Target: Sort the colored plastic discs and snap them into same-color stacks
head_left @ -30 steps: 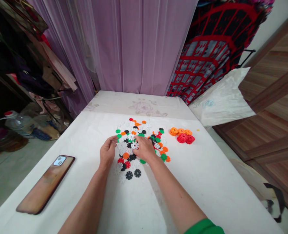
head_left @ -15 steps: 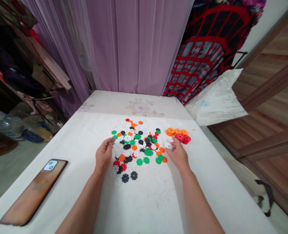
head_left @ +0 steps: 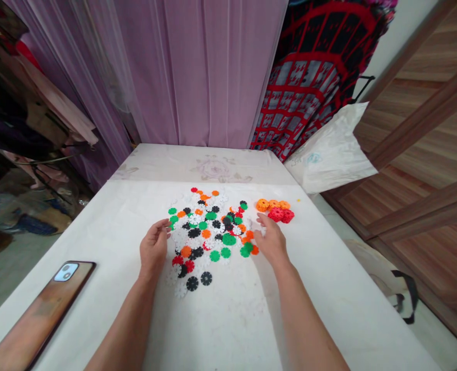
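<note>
A loose pile of notched plastic discs (head_left: pixel 229 239) in white, black, green, orange and red lies spread on the white tablecloth. My left hand (head_left: pixel 154 247) rests at the pile's left edge, fingers loosely bent and apart, next to green discs (head_left: pixel 172 211). On the opposite side, my right hand (head_left: pixel 272 239) is open, thumb and forefinger spread beside white discs at the pile's right edge. Just beyond it sit a joined row of orange discs (head_left: pixel 273 205) and a cluster of red discs (head_left: pixel 281 215), separate from the loose pieces.
A phone (head_left: pixel 45 314) lies face down at the table's left. A white plastic bag (head_left: pixel 329 152) hangs by the far right edge. Purple curtains (head_left: pixel 197 72) stand behind the table (head_left: pixel 213 335), with clothes at left and a wooden door (head_left: pixel 425 129) at right.
The view has shifted, so everything appears further left. My right thumb and forefinger have spread apart, and the white disc that was at their tips is no longer gripped. My left hand stays beside the pile.
</note>
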Motion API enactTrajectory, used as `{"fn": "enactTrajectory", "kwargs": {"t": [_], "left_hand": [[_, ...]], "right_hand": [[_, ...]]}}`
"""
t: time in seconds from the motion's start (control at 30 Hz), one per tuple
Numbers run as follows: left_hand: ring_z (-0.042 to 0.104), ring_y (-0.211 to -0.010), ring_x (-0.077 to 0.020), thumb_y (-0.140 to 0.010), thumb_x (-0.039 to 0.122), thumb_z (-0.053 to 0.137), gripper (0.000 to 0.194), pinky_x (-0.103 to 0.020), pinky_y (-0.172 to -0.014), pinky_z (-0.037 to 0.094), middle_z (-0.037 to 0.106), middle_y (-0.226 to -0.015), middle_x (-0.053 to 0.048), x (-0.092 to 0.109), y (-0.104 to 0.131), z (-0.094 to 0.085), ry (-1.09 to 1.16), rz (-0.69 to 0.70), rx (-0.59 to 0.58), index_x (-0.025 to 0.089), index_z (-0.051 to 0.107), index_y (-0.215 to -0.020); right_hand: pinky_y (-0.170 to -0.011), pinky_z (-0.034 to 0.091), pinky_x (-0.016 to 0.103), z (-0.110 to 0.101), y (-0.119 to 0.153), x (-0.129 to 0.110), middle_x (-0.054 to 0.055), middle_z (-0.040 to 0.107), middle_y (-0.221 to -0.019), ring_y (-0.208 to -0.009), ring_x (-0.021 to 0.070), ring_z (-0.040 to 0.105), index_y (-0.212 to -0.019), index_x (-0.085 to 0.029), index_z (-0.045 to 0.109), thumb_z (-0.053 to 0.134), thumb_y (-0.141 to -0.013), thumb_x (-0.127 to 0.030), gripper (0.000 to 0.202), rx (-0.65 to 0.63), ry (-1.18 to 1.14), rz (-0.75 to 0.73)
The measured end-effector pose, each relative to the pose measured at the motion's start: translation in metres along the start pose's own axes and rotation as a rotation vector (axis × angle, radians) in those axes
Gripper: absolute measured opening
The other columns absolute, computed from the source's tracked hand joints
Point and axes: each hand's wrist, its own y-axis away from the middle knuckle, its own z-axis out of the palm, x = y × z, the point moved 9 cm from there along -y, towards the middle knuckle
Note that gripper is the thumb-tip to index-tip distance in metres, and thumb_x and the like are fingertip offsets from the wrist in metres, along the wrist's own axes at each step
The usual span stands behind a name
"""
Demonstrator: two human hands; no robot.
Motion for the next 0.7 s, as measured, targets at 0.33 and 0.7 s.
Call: {"fn": "enactTrajectory", "kwargs": {"t": [0.33,0.7], "left_hand": [[0.072,-0.097,-0.0219,-0.081,0.036,0.057,0.033,-0.040,-0.087,0.059,0.076,-0.110,-0.010,0.001,0.001,0.002,-0.013,0.016,-0.041,0.020,0.069,-0.106],[0.071,-0.093,-0.0211,-0.082,0.040,0.056,0.035,-0.039,-0.088,0.056,0.076,-0.108,-0.008,0.001,0.000,0.005,-0.058,0.062,-0.065,0.021,0.070,-0.109]], "right_hand": [[-0.101,0.047,0.038,0.114,0.007,-0.150,0.005,0.071,-0.126,-0.117,0.0244,0.061,-0.138,-0.026,0.059,0.063,-0.085,-0.022,0.053,-0.422,0.112,-0.311],[-0.101,0.045,0.038,0.135,0.004,-0.166,0.009,0.067,-0.133,-0.119,0.0261,0.059,-0.146,-0.022,0.048,0.063,-0.086,-0.025,0.062,-0.514,0.270,-0.325]]}}
